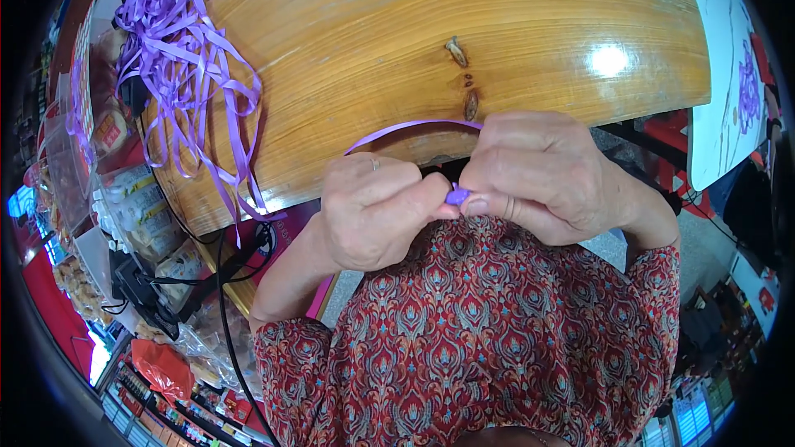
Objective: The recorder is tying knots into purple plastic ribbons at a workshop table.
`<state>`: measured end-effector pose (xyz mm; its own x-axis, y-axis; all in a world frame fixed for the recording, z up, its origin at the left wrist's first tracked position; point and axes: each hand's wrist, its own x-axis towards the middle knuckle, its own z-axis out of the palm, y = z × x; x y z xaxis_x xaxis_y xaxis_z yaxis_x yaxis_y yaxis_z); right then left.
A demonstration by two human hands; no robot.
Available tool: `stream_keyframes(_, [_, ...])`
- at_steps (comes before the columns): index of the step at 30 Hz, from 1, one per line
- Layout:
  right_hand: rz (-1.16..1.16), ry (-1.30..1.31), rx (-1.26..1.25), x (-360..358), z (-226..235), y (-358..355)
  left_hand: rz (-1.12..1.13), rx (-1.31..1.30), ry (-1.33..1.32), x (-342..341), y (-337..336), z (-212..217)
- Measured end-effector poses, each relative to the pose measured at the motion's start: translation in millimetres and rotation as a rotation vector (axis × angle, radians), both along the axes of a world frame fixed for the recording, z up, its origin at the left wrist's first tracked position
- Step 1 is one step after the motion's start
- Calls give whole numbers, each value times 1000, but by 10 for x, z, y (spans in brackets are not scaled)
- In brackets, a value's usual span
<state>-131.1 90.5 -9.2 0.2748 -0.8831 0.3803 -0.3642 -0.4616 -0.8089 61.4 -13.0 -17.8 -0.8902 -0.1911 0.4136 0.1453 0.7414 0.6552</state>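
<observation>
The left hand and the right hand meet just below the near edge of the wooden surface. Both are closed, and their fingertips pinch one purple ribbon between them. A strip of it arcs up over the edge. A heap of ribbons lies on the surface's left part.

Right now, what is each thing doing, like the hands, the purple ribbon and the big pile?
Left hand: closed, pinching the purple ribbon.
Right hand: closed, pinching the same ribbon.
Purple ribbon: held between both hands, one strand arching back over the table edge.
Ribbon pile: loose and tangled, strands hanging off the table.
Wooden table: glossy, lamp reflected.
Black cables: dangling below the table.
</observation>
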Motion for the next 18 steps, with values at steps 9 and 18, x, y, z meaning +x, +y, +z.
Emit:
stream_keyframes(9, [-156,148,-280,0,-144,-28,47,254,-110,20,-7,56])
stream_keyframes(18, [-104,136,-390,0,-147,-58,67,374,-148,44,10,116])
